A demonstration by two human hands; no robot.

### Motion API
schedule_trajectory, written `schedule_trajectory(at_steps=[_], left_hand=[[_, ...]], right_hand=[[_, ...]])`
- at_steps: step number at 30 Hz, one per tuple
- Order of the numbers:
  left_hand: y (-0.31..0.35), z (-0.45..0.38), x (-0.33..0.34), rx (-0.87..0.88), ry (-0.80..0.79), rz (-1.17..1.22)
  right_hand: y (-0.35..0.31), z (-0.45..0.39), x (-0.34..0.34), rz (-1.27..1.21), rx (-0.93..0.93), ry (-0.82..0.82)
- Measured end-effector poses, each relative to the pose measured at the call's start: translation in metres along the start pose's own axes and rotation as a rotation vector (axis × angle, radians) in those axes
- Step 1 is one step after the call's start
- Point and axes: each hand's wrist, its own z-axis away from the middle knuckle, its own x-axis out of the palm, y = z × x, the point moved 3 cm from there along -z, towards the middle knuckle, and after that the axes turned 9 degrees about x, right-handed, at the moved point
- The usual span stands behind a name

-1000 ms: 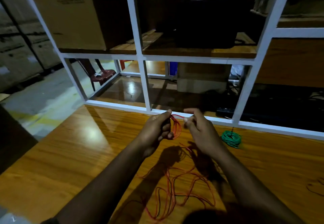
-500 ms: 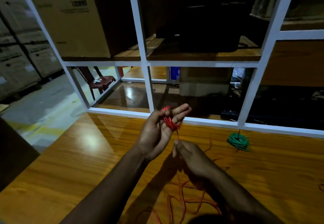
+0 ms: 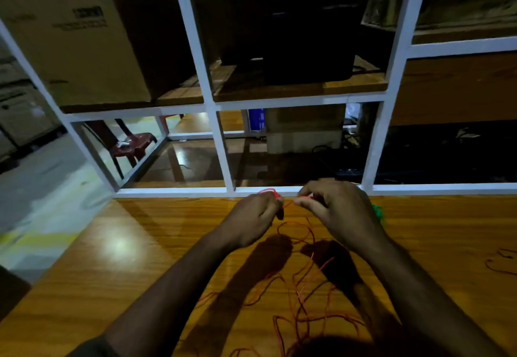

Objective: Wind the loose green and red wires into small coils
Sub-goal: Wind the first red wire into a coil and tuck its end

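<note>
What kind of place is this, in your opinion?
Probably a storeroom or workshop: a large cardboard box sits on a white-framed shelf over a wooden workbench, and more stacked cartons stand at the far left.

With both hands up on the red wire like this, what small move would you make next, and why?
Probably bring the right hand round the left hand to lay one more turn on the red coil. A short span of red wire runs between them, and plenty of it lies loose on the wooden table. The green coil looks finished.
</note>
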Motion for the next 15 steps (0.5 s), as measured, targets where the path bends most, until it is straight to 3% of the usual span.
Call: schedule_trajectory(at_steps=[5,10,13,15], left_hand=[[0.028,0.005,0.007,-0.024,-0.098,0.849],[0.039,-0.002,-0.009,-0.064,0.118,1.675],[0.032,-0.009,-0.012,-0.105,0.340,1.731],[0.028,-0.011,-0.013,-0.100,0.401,1.589]], right_hand=[[0.021,-0.014,0.001,-0.042,0.052,-0.030],[0.021,-0.002,0.031,0.003,0.074,-0.151],[0.006,0.009,0.050,0.077,0.047,-0.250],[-0.003,0.018,0.058,-0.015,0.067,-0.347]])
